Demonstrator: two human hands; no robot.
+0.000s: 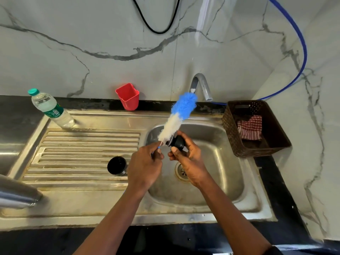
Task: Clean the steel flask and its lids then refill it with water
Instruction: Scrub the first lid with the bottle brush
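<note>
**Stopper lid under the brush, over the basin**

Far left edge: steel flask [17, 196], blurred and close to the camera, over the front-left corner of the sink unit. Can't tell what it rests on or whether it's open.

Back left: plastic water bottle [52, 110] with a teal cap, standing on the rim behind the drainboard [82, 150].

On the drainboard near its right end: black cup lid [117, 165], open side up, just beside the left hand, not touching it.

Against the wall behind: red cup [128, 96], open side up.

Left hand [145, 166]: fingers clenched around the handle of the bottle brush [179, 115]. The brush slants up and right, white bristles low, blue tip up near the tap [201, 85].

Right hand [186, 161]: grasping the black stopper lid [178, 143], thumb on its near side, fingers wrapped behind it. The white bristles touch the lid's left face. Both hands are above the basin [226, 172]; the drain [182, 171] shows just below the right hand.

No water visible from the tap.

Right of the sink: brown woven basket [237, 144] on the dark counter, red-checked cloth [251, 128] inside it.

Blue hose [302, 43] runs down the wall to behind the tap. A black cable [156, 29] loops at the top.
</note>
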